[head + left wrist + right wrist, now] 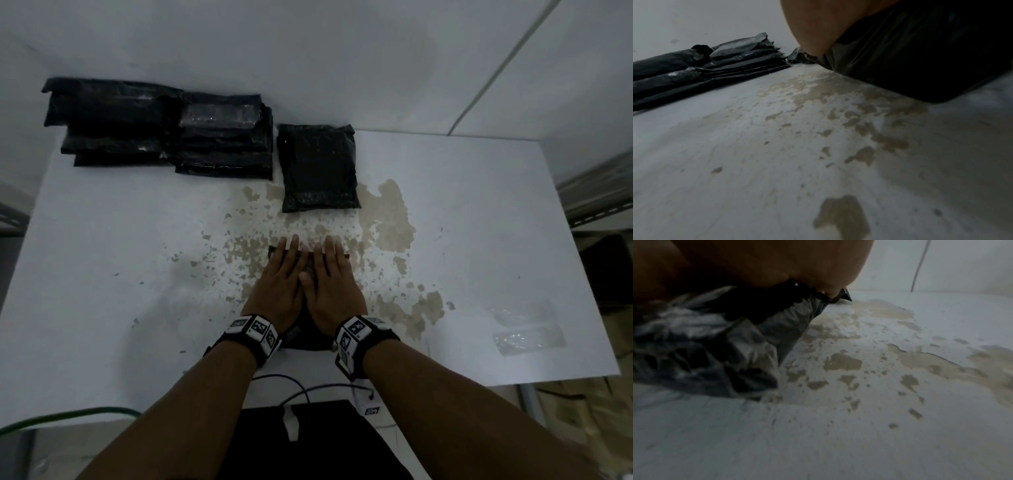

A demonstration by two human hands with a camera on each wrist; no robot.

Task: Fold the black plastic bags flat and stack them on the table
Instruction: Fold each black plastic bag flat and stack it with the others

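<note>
Both hands lie flat, side by side, on a folded black plastic bag [308,270] in the middle of the white table [137,274]. My left hand [279,284] presses its left half with straight fingers, and my right hand [334,284] presses its right half. The hands cover most of the bag; its edges show in the wrist views as crinkled black plastic [910,56] [731,340]. One folded black bag [318,168] lies alone beyond the hands. A pile of black bags [164,130] [705,68] sits at the far left against the wall.
The table's white coating is chipped into brown patches [387,219] around the hands. Clear plastic wrapping [527,329] lies near the right edge. Cables [294,387] run along the near edge. A wall stands just behind the table, and shelving [596,195] is at the right.
</note>
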